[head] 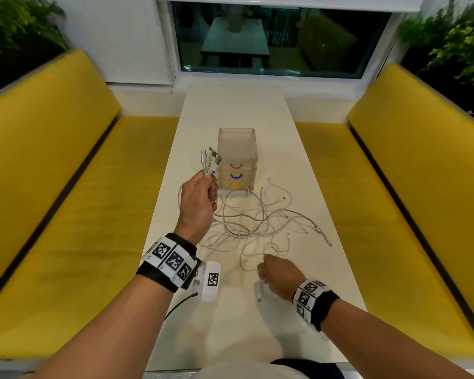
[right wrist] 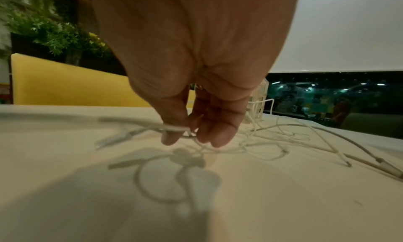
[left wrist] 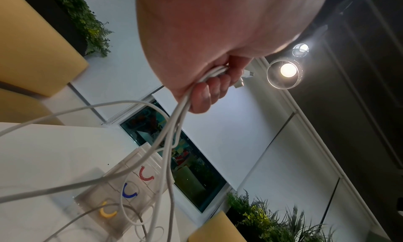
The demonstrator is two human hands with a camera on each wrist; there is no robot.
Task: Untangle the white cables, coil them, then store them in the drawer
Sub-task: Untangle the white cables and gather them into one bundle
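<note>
Several white cables (head: 253,222) lie tangled on the white table (head: 230,324). My left hand (head: 200,196) is raised and grips a bunch of cable ends (head: 210,160), plugs pointing up; its curled fingers (left wrist: 207,92) close round the cords (left wrist: 174,133). Low near the table's front, my right hand (head: 278,273) pinches one cable end (right wrist: 174,128) between thumb and fingers (right wrist: 218,133), just above the surface. Behind the tangle stands a clear drawer unit (head: 237,158) with red, blue and yellow handles (left wrist: 127,191), all drawers closed.
Yellow benches (head: 66,187) run along both sides of the narrow table. A dark window (head: 279,39) is at the far end, with plants (head: 454,36) in the corners. A loose plug end (head: 329,243) lies towards the right edge.
</note>
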